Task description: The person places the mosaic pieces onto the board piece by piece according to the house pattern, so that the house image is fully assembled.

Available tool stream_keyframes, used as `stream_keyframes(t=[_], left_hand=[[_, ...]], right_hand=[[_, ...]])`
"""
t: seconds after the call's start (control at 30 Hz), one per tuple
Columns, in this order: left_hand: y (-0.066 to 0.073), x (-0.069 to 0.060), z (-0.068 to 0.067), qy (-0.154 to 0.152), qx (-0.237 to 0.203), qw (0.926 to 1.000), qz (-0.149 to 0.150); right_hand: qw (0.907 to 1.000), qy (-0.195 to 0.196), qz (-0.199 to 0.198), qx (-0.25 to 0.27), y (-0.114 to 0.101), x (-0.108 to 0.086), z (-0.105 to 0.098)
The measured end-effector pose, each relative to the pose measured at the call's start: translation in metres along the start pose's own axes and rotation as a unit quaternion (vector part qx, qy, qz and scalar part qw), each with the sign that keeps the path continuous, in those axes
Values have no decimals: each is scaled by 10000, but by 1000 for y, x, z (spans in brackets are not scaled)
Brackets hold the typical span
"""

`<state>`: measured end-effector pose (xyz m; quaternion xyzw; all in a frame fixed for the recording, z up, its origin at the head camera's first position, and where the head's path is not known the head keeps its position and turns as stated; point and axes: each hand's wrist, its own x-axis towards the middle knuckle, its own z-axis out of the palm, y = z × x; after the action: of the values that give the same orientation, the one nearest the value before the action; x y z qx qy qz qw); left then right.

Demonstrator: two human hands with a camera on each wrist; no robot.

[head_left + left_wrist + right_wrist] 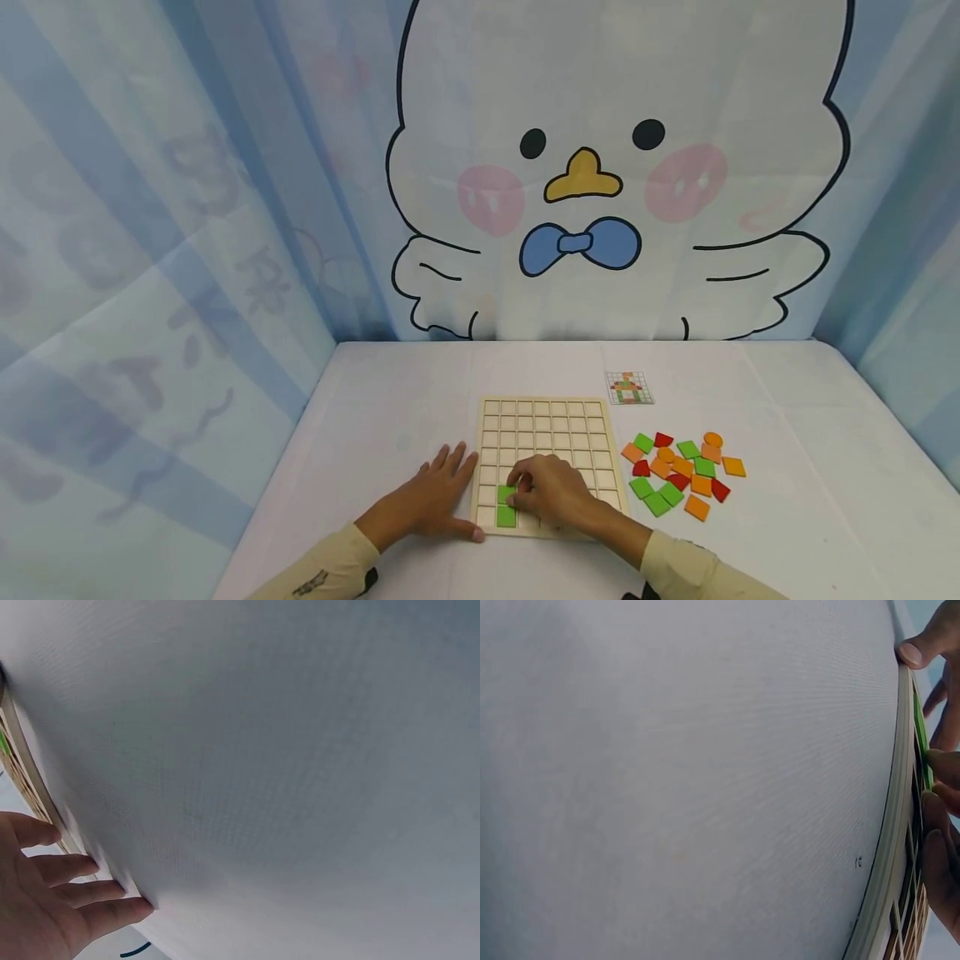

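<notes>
A pale wooden grid board (542, 414) lies flat on the table. Two green squares are in its lower left part, one above the other: the upper green square tile (506, 493) and the lower green square tile (506, 517). My right hand (553, 492) reaches over the board and pinches the upper one between thumb and fingertips. Along the board's left edge my left hand (435, 492) rests with its fingers spread, the thumb at the lower left corner. In the left wrist view, the left fingers (75, 866) lie extended beside the board's rim.
Right of the board lies a loose group of tiles: green squares (657, 503), orange squares (697, 507), orange circles (712, 439) and red rounded pieces (720, 490). A small pattern card (630, 388) sits behind them. A printed curtain (585, 300) hangs behind the table.
</notes>
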<state>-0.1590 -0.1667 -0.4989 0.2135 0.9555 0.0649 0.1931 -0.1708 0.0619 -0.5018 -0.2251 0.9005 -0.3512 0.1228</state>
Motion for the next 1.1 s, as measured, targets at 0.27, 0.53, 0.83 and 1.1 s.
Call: stream_keyframes(t=[0.27,0.53,0.83,1.1], left_hand=[[1,-1,-3,-23,-124,9999,-10],[2,-1,-2,-46,-254,9996,-63],[2,-1,-1,-72,-253,9996,-122],[4,-1,-3,-70,-285,9995,-123]], right_hand=[[10000,-40,34,-5,0,-1,-3],[9988,24,-402,273,12,-10,-19],[9974,99,-543,465,41,-36,-51],[9979,192,-470,398,75,-63,-79]])
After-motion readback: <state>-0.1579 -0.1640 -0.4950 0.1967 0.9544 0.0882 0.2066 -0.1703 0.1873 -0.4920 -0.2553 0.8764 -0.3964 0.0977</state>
